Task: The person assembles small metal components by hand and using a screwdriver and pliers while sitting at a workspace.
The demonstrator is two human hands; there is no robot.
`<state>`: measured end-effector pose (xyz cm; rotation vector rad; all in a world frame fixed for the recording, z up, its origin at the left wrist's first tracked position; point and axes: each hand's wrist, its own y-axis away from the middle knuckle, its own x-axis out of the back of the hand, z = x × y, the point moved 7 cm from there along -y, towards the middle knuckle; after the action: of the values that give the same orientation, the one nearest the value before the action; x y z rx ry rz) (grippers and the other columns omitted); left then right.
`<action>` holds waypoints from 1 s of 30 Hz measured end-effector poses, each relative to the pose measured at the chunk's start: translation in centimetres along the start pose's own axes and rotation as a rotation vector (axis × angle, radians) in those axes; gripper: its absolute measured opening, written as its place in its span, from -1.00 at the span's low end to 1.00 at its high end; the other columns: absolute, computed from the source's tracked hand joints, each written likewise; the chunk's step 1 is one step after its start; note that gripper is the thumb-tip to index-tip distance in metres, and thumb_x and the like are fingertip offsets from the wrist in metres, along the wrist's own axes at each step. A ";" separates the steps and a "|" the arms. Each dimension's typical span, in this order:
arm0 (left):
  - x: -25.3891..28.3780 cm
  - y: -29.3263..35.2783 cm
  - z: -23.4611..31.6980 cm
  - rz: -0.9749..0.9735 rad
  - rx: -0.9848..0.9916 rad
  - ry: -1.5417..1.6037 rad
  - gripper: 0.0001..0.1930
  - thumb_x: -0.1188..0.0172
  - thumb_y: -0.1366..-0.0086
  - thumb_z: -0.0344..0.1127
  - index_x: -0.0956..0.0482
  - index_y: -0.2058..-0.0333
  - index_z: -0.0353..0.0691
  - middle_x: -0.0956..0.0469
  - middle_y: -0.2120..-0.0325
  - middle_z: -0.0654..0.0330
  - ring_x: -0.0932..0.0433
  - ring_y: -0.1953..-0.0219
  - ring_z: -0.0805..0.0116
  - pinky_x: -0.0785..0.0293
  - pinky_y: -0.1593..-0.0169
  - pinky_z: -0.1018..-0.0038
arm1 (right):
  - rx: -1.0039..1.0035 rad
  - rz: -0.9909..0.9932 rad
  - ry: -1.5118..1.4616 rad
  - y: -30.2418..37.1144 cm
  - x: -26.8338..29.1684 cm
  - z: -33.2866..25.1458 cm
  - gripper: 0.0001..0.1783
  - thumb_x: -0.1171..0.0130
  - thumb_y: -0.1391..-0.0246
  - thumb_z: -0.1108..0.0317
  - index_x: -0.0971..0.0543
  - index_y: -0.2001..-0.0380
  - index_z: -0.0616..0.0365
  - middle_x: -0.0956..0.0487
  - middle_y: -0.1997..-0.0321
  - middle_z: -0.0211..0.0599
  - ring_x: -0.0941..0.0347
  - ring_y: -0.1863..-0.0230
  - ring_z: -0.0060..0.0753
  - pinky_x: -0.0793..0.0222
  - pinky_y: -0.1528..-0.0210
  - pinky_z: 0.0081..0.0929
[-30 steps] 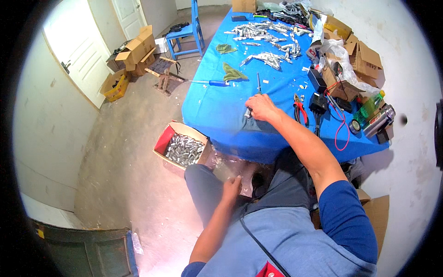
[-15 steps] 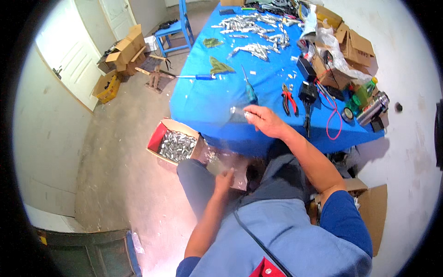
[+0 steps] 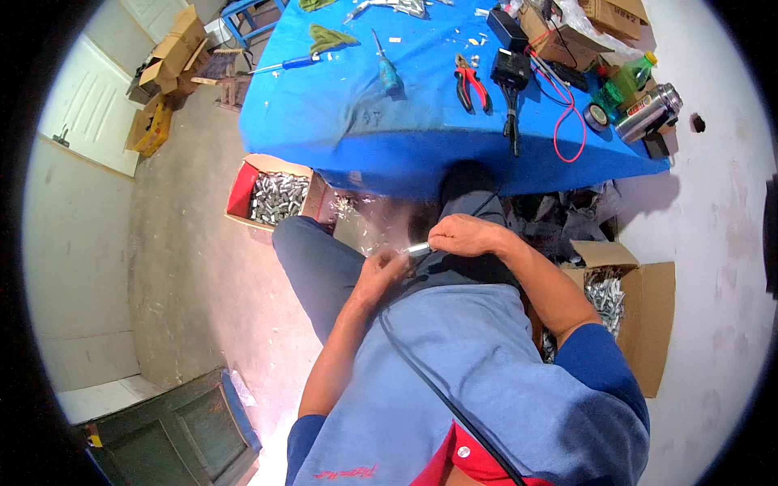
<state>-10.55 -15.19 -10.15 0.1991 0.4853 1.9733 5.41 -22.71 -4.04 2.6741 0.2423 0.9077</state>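
Over my lap, my right hand (image 3: 466,235) grips one end of a small silvery metal piece (image 3: 418,249). My left hand (image 3: 381,274) has its fingertips closed around the piece's other end, somewhat blurred. To my left, beside my knee, stands an open box (image 3: 235,212) with many short metal cylinders (image 3: 278,197). Ahead, on the blue-covered table (image 3: 405,142), lie a screwdriver with a teal handle (image 3: 389,77) and red-handled pliers (image 3: 470,85).
A blue-handled tool (image 3: 298,61) and a green cloth (image 3: 331,37) lie farther left. Black adapters (image 3: 509,69), a red cable (image 3: 577,134) and a steel flask (image 3: 648,113) sit on the right. An open carton (image 3: 652,324) of silvery pieces stands beside my right arm.
My right hand has come back from the table edge to my lap, bringing the metal piece. My left hand has moved up to meet it. The view has tipped downward.
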 end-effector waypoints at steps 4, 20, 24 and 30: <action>-1.1 0.1 -0.3 -0.041 -0.055 -0.179 -0.60 -0.25 -0.21 -0.02 -0.55 0.38 -0.33 -0.51 0.50 0.25 -0.40 0.41 0.49 -0.34 0.32 0.49 | 0.001 -0.029 -0.005 0.6 -0.2 0.5 -0.66 0.03 -0.10 0.22 -0.57 0.44 0.30 -0.55 0.50 0.01 -0.48 0.46 -0.06 -0.34 0.33 -0.17; -1.9 0.1 -1.3 -0.081 -0.031 0.101 -0.54 0.05 -0.45 0.04 -0.49 0.42 -0.27 -0.45 0.51 0.27 -0.34 0.47 0.53 -0.31 0.36 0.55 | 0.014 0.003 -0.207 0.1 -1.8 1.2 -0.60 0.03 -0.07 0.15 -0.51 0.55 0.33 -0.43 0.65 -0.11 -0.33 0.58 -0.42 -0.25 0.47 -0.31; -2.2 0.3 -0.7 -0.049 0.025 0.461 -0.57 0.06 -0.45 0.07 -0.42 0.43 -0.18 -0.44 0.49 0.24 -0.32 0.48 0.51 -0.31 0.34 0.56 | -0.048 0.080 -0.488 0.5 -1.8 1.0 -0.69 0.02 -0.11 0.22 -0.62 0.48 0.18 -0.40 0.67 -0.52 -0.24 0.66 -0.66 -0.13 0.61 -0.59; -2.6 0.5 1.2 -0.109 -0.065 0.581 -0.58 0.05 -0.45 0.07 -0.35 0.45 -0.15 -0.42 0.48 0.21 -0.34 0.44 0.45 -0.31 0.30 0.56 | 0.022 0.278 -0.711 0.9 -2.8 0.8 -0.64 0.02 -0.12 0.17 -0.61 0.48 0.23 -0.38 0.69 -0.50 -0.21 0.70 -0.67 -0.10 0.66 -0.61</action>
<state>-9.41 -17.41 -8.67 -0.4471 0.7812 1.9202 3.72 -24.46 -5.89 2.8903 -0.2854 -0.0290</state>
